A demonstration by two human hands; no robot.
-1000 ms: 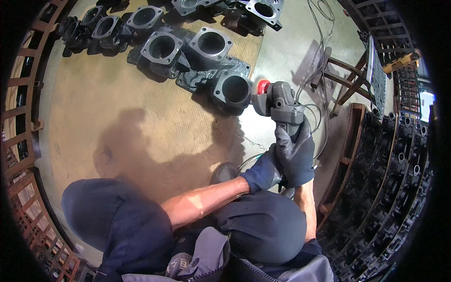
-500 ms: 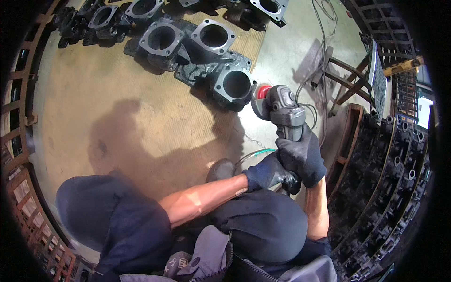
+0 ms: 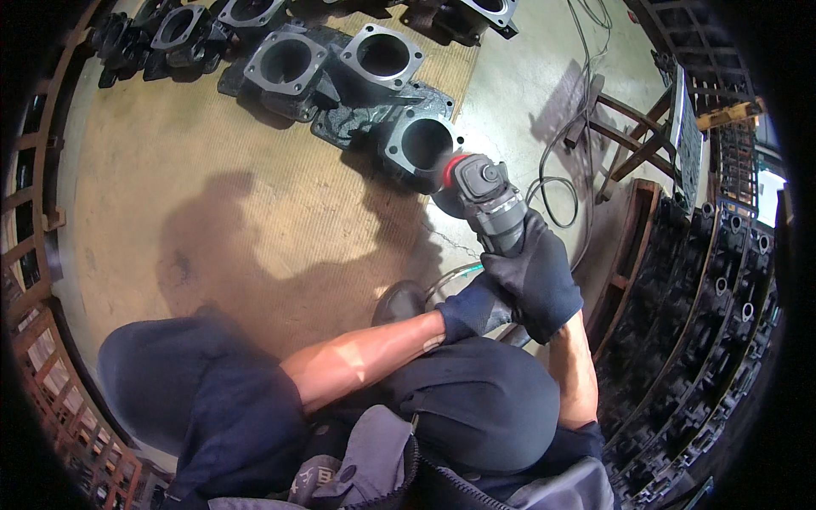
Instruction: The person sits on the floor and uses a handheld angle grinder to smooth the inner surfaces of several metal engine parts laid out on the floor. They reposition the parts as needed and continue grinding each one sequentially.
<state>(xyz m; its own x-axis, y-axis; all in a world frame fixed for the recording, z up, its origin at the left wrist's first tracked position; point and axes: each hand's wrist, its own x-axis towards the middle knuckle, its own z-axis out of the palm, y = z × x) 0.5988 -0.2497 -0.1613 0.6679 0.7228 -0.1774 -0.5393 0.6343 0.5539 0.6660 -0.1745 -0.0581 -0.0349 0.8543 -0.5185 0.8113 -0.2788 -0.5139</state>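
Both hands, in dark gloves, are closed around a grey angle grinder (image 3: 495, 208). My right hand (image 3: 540, 276) wraps its body behind the gear head, and my left hand (image 3: 484, 308) grips lower down, partly hidden behind the right. The grinder's red disc (image 3: 452, 170) is at the lower right edge of the flange of the nearest dark metal casting (image 3: 393, 151); whether it touches cannot be made out. That flange is square, with a large round bore and corner holes. Two more flanged castings, one at the middle (image 3: 381, 59) and one to its left (image 3: 287, 64), adjoin it.
More castings (image 3: 177, 27) lie along the far edge of the tan ribbed mat (image 3: 127, 170). A cable (image 3: 586, 127) loops over the floor at right, beside a folding stand (image 3: 633, 136). A crate of dark metal parts (image 3: 680, 323) stands at my right; brown metal racks (image 3: 34, 161) rise at left.
The grinder has moved left and slightly forward, its head turned, bringing the red disc onto or close to the casting's flange edge. Both hands have shifted with it.
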